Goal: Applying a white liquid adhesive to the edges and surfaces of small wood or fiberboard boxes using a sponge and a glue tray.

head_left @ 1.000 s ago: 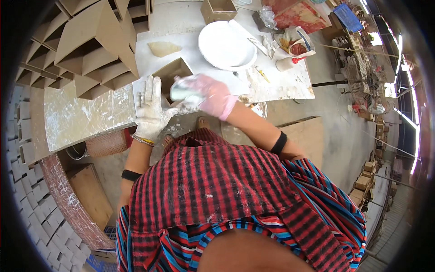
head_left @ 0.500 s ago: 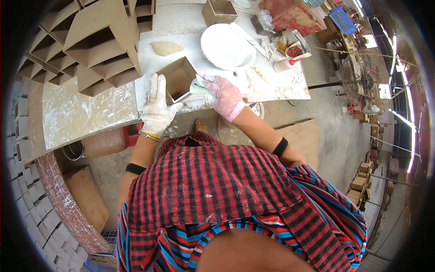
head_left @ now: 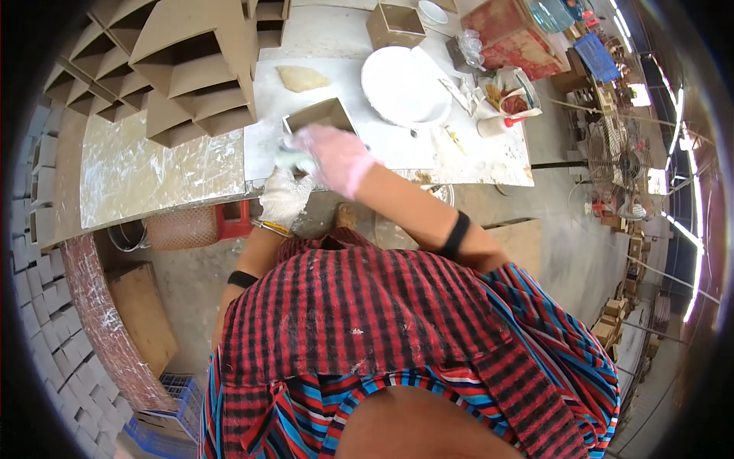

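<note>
An open brown board box (head_left: 327,112) stands on the white-covered part of the table, its opening facing up. My right hand (head_left: 330,159), in a pink glove, is blurred by motion and reaches across the box's near left side. A pale green cloth (head_left: 295,160) shows bunched in its fingers. Just below it, my left hand (head_left: 285,196) in a white knit glove is at the table edge near the box. The cloth and right hand cover its fingers, so their pose is hidden.
A white round basin (head_left: 405,84) stands right of the box. Beyond the box lies a pale flat piece (head_left: 302,78). Stacked brown boxes (head_left: 191,61) fill the far left. A bottle with a red cap (head_left: 495,125) and another open box (head_left: 395,29) stand farther right.
My right hand has swung left with the cloth, from the box's right side to its left. The left hand has dropped slightly toward the table edge. The whole view has shifted.
</note>
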